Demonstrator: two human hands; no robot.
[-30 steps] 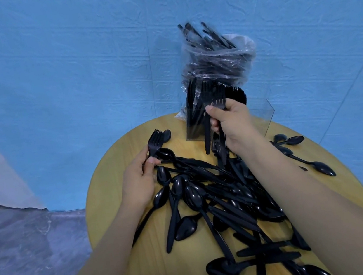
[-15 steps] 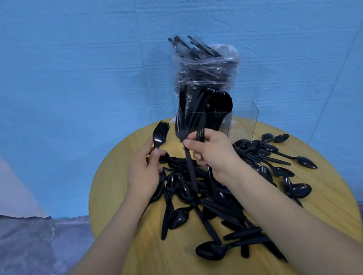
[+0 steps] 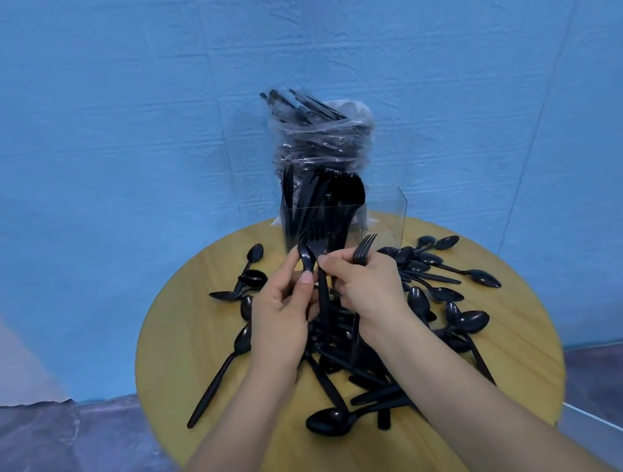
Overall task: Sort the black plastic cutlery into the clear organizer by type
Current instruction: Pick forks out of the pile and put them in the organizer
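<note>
Both hands — left hand, right hand — pinch forks (upright).

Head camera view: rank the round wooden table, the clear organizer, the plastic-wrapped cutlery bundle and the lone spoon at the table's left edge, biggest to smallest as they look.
1. Round wooden table
2. Clear organizer and plastic-wrapped cutlery bundle: look alike, and the transparent walls are hard to trace, so unranked
3. Lone spoon

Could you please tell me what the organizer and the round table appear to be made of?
The organizer looks like clear rigid plastic, perhaps acrylic: straight see-through walls with bright edges. The round table looks like light wood or wood-look laminate: yellowish, faint grain lines, dull sheen.
</note>
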